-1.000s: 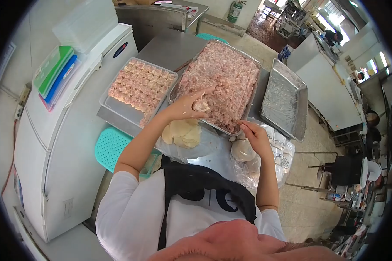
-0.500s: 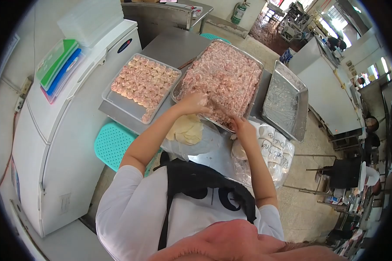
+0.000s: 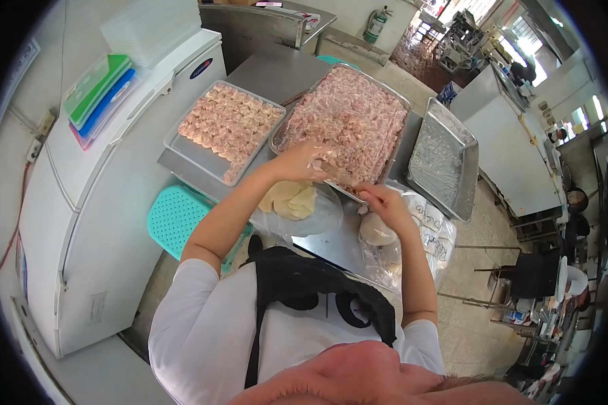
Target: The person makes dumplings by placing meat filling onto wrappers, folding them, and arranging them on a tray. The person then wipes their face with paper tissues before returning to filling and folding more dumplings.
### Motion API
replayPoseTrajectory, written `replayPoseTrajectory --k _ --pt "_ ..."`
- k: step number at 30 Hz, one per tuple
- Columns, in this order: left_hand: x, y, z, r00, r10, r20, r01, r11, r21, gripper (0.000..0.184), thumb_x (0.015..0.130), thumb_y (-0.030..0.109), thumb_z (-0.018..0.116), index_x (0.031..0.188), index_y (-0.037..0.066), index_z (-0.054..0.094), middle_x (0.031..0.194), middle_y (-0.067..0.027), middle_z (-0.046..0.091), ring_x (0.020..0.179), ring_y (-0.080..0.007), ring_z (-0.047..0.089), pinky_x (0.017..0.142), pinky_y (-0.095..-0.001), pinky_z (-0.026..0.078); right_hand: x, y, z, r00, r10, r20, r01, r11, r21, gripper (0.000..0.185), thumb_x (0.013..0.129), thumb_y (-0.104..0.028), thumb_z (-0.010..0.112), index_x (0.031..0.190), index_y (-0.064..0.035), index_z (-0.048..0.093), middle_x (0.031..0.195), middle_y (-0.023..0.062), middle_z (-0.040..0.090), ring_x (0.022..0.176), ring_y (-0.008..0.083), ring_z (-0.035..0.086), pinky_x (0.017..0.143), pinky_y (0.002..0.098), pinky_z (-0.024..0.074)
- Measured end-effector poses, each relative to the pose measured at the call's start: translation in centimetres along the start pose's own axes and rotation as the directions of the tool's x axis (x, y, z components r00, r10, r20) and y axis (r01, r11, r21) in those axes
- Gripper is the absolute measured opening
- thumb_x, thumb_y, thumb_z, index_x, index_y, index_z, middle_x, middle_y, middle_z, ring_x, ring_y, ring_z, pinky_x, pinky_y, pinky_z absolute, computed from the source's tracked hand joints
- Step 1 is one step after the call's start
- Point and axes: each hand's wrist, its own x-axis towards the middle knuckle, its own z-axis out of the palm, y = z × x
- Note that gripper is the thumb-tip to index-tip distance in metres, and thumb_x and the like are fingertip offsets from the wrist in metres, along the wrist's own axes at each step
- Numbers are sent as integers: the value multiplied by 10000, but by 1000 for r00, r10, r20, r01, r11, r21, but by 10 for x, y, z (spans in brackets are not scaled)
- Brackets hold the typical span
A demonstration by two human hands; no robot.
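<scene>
My right hand (image 3: pixel 383 201) is closed round the handle of a flat spatula (image 3: pixel 339 177), whose blade points left toward my other hand. My left hand (image 3: pixel 302 162) is curled at the near edge of the meat tray, pale smears on its fingers; what lies inside it is hidden. Beyond both hands, a metal tray holds a deep layer of pink ground meat (image 3: pixel 348 111). A stack of thin round wrappers (image 3: pixel 292 200) lies on clear plastic below my left wrist. Rows of open-topped meat dumplings (image 3: pixel 226 128) fill most of a shallow tray (image 3: pixel 209 162) at left.
A smeared metal tray (image 3: pixel 441 158) stands at right. Plastic-wrapped packs with handwriting (image 3: pixel 429 229) lie beside my right forearm. A white freezer (image 3: pixel 128 223) with coloured lids (image 3: pixel 105 98) on top flanks the left side, near a turquoise stool (image 3: pixel 175 219).
The spatula has come up from the meat toward my left hand, its blade now showing more clearly. My right hand has shifted slightly right and nearer my body.
</scene>
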Motion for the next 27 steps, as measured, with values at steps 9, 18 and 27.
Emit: replayPoseTrajectory --k 9,18,27 --pt "11 -34 29 910 -401 101 413 896 -164 356 734 282 767 968 41 649 993 -126 681 887 -162 642 771 -309 502 12 54 36 965 -16 -260 -147 792 -593 205 906 -233 579 1070 -144 665 844 134 620 797 325 633 655 427 498" --pt "-9 13 -3 988 -38 -152 26 996 -82 311 759 290 759 926 60 633 920 -92 666 824 -248 640 754 -353 487 -16 -17 -13 978 61 -200 -84 990 -111 278 930 -217 567 1144 -56 642 920 158 652 783 292 627 719 353 481" --pt "-28 16 -19 989 -146 3 146 987 -69 352 739 269 776 965 44 626 898 -145 666 846 -294 633 793 -362 471 -6 -55 3 986 -104 -132 31 886 -463 204 905 -232 597 1048 -105 670 791 138 603 722 336 601 632 403 467"
